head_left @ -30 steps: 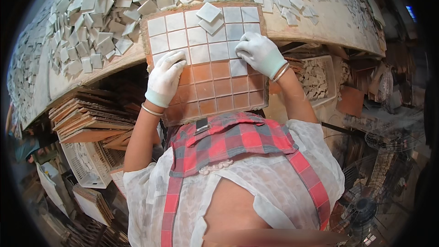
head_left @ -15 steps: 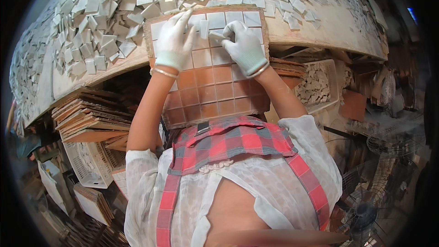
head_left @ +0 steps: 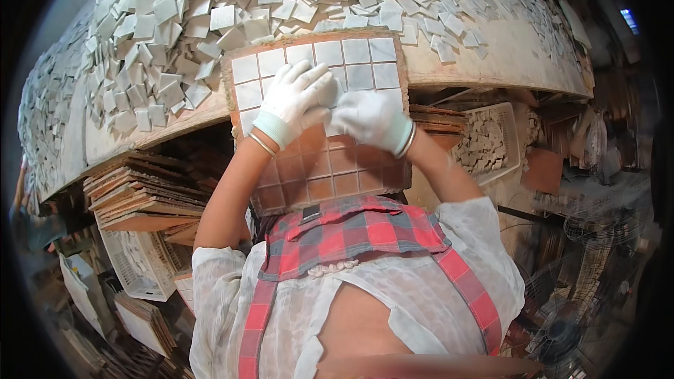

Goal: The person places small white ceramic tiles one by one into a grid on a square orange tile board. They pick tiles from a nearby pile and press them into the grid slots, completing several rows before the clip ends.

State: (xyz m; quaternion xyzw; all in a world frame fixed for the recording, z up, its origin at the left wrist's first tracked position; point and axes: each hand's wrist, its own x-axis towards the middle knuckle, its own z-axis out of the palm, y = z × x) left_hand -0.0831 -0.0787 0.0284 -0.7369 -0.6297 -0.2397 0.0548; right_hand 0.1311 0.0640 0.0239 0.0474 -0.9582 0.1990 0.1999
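A brown grid board (head_left: 314,189) leans in front of me, its far rows set with square white tiles (head_left: 358,77) and its near rows showing bare brown squares. My left hand (head_left: 298,96), in a white knitted glove, rests over the middle of the tiled rows. Its fingers are bent and gathered; what they hold, if anything, is hidden. Close beside it on the right, my right hand (head_left: 372,121), gloved too, is over the board and smeared by motion, so its fingers cannot be read. Between the hands a pale tile edge partly shows.
Beyond the board, a heap of loose white tiles (head_left: 168,28) covers much of the curved wooden table (head_left: 505,49). Stacked boards (head_left: 140,189) and a white crate (head_left: 144,263) stand at left. Another crate (head_left: 516,126) with tile pieces and a wire-caged fan (head_left: 562,330) are at right.
Both hands have come nearer to me and closer together. My left hand's spread fingers have gathered; my right hand, which was pinching a tile, is now blurred. The board sits lower in view.
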